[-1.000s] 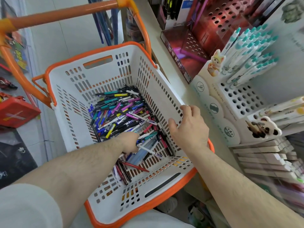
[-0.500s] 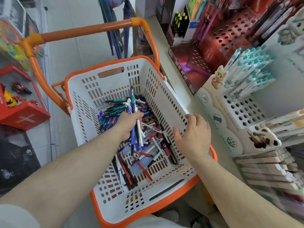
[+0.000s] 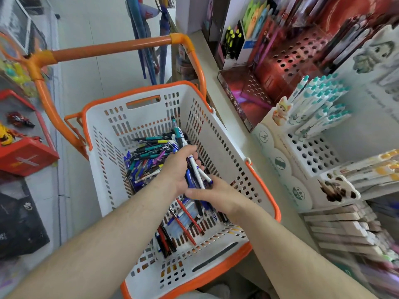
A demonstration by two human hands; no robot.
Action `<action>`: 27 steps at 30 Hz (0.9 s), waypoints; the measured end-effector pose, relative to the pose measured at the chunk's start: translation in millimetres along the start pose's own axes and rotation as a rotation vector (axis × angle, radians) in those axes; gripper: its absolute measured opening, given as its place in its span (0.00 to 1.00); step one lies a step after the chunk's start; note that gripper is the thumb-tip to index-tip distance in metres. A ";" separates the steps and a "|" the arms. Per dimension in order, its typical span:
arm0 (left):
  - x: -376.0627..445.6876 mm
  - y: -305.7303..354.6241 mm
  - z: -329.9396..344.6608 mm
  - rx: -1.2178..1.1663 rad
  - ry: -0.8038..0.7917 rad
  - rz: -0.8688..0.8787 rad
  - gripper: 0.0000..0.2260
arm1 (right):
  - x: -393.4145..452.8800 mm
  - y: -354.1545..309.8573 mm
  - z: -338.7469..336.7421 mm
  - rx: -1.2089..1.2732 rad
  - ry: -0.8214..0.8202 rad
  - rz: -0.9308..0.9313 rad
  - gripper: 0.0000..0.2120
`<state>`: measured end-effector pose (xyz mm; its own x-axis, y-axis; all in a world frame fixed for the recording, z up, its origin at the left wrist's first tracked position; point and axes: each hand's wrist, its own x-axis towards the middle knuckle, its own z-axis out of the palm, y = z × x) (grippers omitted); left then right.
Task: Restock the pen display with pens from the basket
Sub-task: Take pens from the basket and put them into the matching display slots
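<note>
White, orange-rimmed basket (image 3: 218, 152)

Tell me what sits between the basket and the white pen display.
In the head view, only a bare strip of pale shelf top separates the basket from the white pen display; nothing lies on it.

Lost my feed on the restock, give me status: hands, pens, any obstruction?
Left hand grips a bunch of pens above the basket. Right hand at the bunch's lower end, grip unclear. White pen display unobstructed.
</note>
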<state>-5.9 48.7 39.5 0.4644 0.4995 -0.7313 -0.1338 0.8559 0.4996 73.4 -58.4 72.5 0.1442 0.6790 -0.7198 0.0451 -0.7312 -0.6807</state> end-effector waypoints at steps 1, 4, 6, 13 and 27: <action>0.7 -0.3 -0.1 -0.014 -0.002 0.005 0.15 | 0.3 0.9 -1.0 0.027 -0.002 0.006 0.24; -0.3 0.0 1.4 0.003 -0.027 0.034 0.14 | -3.9 2.9 -3.1 0.166 -0.064 0.078 0.29; -1.6 0.7 3.3 0.047 -0.034 0.058 0.12 | -4.4 7.7 -3.0 0.250 -0.137 0.084 0.29; -4.6 0.4 5.0 0.051 -0.016 0.140 0.10 | -13.0 3.5 9.2 0.092 -0.085 0.008 0.05; -6.7 61.2 -6.3 -0.066 0.022 0.391 0.12 | -45.8 22.7 -16.7 -0.092 0.079 -0.253 0.08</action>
<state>-22.8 98.6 72.1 0.3489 0.7915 -0.5017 -0.3533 0.6070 0.7119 84.3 -107.2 92.3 0.1936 0.8364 -0.5127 0.1785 -0.5439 -0.8199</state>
